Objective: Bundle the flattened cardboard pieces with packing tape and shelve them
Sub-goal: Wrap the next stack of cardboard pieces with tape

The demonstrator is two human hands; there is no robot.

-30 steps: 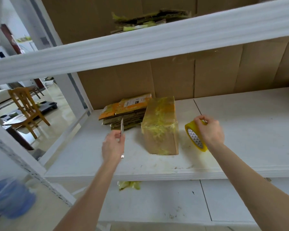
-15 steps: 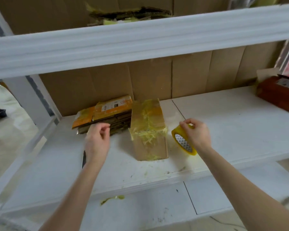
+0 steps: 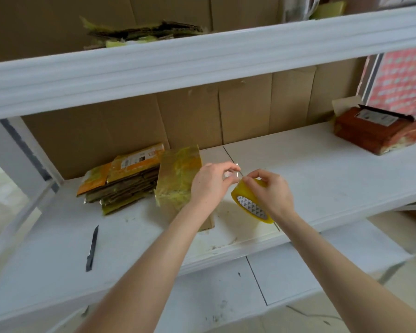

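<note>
A yellow roll of packing tape is gripped by my right hand just above the middle shelf. My left hand pinches the loose tape end at the top of the roll, fingertips close to my right thumb. Behind my left hand stands a tape-wrapped cardboard bundle. To its left lies a flat stack of cardboard pieces with orange labels on top. Another flattened cardboard stack lies on the upper shelf.
A black utility knife lies on the shelf at the front left. A reddish-brown box sits at the far right of the shelf. Brown cardboard lines the back wall. A lower shelf shows beneath my arms.
My left hand let go of the knife, which now lies on the shelf, and moved right to the tape roll. The view swung to the right.
</note>
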